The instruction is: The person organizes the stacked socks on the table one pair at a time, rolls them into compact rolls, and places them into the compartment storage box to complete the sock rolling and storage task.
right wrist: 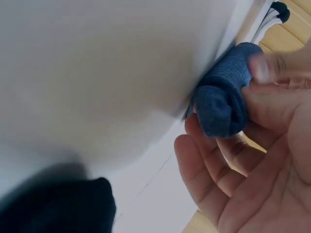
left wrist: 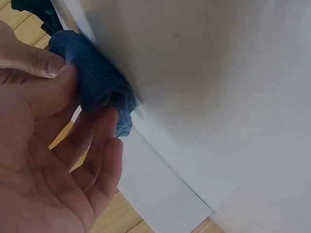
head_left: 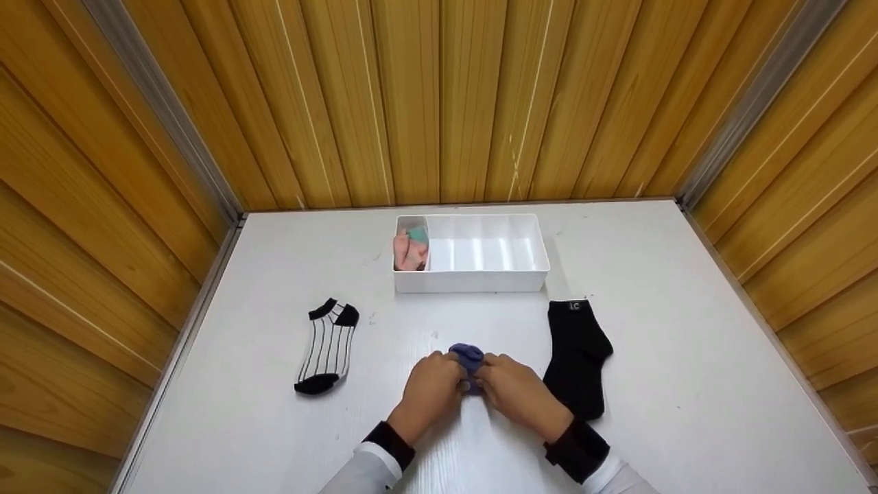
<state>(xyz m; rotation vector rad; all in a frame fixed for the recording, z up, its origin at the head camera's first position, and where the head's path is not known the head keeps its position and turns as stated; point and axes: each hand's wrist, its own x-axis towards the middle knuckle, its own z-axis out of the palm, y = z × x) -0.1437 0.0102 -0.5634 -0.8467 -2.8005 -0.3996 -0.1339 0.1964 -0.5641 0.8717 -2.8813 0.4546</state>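
Left hand (head_left: 431, 386) and right hand (head_left: 519, 391) partly curled, blue sock (head_left: 470, 358) is pinched at left and right; even tension should be kept.

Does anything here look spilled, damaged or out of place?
No, nothing stands out. The striped sock and black sock lie flat on the table, a little slanted; the left hand and right hand hold a rolled blue sock. I see no spill or tear.

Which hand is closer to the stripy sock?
Left: the left hand is to the right of the stripy sock, with a gap; the right hand is farther right, beyond the blue bundle.
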